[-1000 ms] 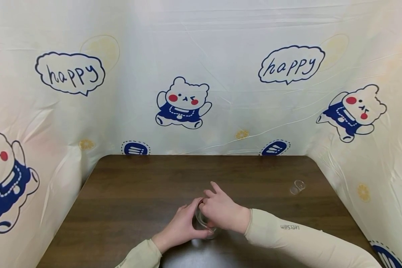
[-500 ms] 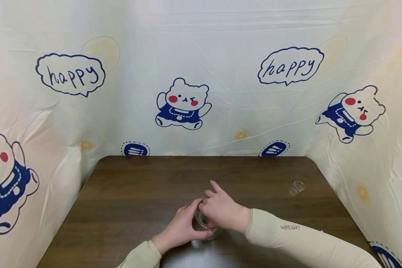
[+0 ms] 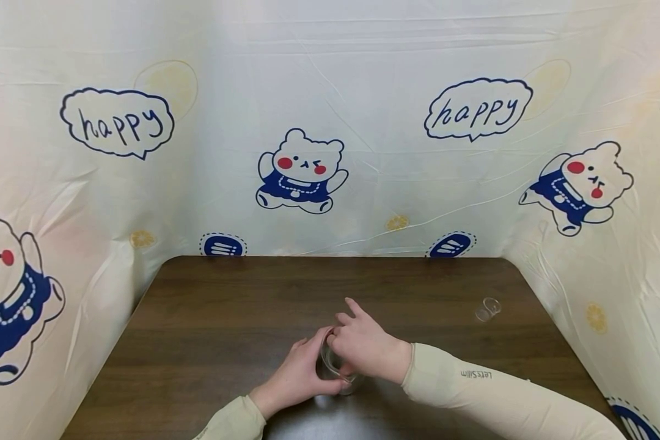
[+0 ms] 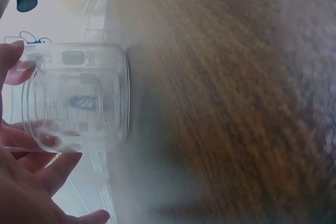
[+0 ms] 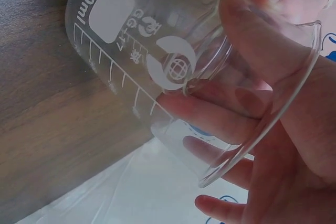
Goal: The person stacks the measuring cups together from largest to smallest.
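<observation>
Beaker (image 5: 144, 69) blocked at the mouth; passage over worktop (image 3: 286, 293) beyond it.
Left hand's grip (image 3: 302, 371) covers its left wall, right hand's grip (image 3: 365, 347) and a smaller glass (image 4: 65, 106) crowd its inside, a sleeve (image 3: 473, 382) bars its right; well beyond it, rightward, sits a clear cup (image 3: 488, 310).

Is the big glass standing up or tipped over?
The glass is upright: its bottom faces the table, its open rim faces away.

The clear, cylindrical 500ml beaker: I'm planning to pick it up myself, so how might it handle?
The clear, cylindrical 500ml beaker is probably stiff but breakable, given its thin, glass-like wall. It may feel slippery, since its outer surface looks smooth. Laid on its side, it would likely roll, because the wall is round.
</observation>
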Available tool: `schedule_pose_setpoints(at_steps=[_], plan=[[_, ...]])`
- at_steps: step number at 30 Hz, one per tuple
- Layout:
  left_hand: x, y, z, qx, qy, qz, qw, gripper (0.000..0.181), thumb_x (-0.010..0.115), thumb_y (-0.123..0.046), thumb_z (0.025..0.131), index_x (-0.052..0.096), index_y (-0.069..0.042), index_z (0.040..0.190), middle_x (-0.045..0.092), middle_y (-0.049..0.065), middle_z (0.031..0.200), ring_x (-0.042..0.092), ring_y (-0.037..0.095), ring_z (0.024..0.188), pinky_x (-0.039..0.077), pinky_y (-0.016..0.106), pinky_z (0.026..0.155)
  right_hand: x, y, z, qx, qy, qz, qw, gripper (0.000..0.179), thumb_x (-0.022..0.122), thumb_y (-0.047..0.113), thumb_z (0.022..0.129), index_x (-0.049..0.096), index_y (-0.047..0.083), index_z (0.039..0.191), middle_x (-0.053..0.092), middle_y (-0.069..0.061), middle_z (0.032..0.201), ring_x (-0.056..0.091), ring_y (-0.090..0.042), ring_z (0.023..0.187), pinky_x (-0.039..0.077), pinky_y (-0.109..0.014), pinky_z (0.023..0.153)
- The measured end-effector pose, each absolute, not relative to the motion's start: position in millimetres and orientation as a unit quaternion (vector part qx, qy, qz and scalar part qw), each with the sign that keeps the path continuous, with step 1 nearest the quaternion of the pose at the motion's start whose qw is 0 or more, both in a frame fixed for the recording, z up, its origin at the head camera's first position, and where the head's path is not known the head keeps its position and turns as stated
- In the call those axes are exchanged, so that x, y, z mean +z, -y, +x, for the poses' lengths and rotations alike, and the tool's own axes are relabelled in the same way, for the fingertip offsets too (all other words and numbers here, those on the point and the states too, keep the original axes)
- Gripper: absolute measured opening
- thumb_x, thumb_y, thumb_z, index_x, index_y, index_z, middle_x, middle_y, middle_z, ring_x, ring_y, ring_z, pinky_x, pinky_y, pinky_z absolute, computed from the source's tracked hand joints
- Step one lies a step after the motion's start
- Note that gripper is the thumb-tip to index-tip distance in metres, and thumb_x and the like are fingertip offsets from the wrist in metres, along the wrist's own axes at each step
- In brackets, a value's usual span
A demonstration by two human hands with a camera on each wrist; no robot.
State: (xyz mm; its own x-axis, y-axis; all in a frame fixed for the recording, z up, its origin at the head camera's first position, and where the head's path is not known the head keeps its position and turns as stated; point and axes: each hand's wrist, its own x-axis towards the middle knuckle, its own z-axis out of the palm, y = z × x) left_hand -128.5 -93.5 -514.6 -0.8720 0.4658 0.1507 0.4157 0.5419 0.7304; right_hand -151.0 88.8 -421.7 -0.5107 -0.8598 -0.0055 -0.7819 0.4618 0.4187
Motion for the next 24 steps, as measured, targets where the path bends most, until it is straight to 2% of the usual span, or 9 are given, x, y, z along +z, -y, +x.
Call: schedule_pose_setpoints(at_steps=[24], plan=[[-516.1,93.1,-128.5,0.413,-0.874,0.253,0.026,0.090,0.086,-0.053,0.079,0.046,-0.013,0.149,0.065,-0.002,0.138,0.062,0.015,0.122,0.037,0.065,0.108,-423.9,-89.4,-151.9,-0.185,0.851,0.483,0.092,0.050,0.087,0.061,0.071,0.077,0.025,0.104,0.076,0.014,0.099,0.063,-0.017,0.105,0.041,-0.054,0.112]])
